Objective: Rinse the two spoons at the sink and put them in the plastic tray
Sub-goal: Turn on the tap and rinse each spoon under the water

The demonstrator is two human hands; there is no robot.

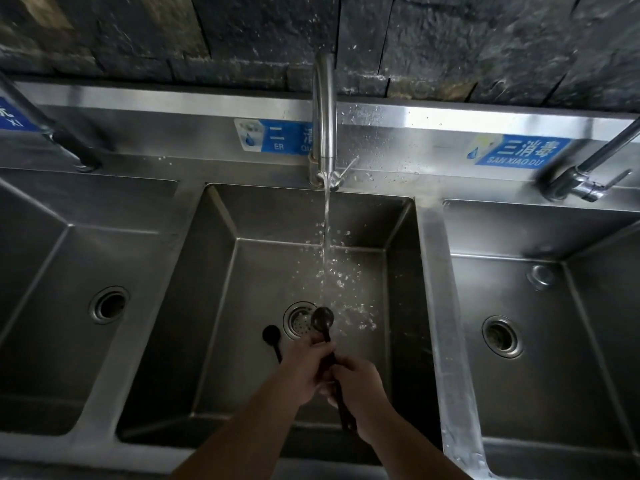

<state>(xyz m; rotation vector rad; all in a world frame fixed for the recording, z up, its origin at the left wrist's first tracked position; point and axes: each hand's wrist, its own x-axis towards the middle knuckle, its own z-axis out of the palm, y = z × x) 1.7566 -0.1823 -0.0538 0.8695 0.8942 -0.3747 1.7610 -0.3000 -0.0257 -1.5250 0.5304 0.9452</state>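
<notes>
Both hands grip one dark spoon (322,318) in the middle basin (401,258): your left hand (304,363) is closed around the upper handle, your right hand (360,389) around the lower end. Its bowl sits in the stream (326,237), just right of the drain (298,320). Tilt the bowl down and turn it, so water sheets off rather than spraying. A second spoon (272,337) lies on the basin floor, left of the drain, waiting. No tray is in view.
</notes>
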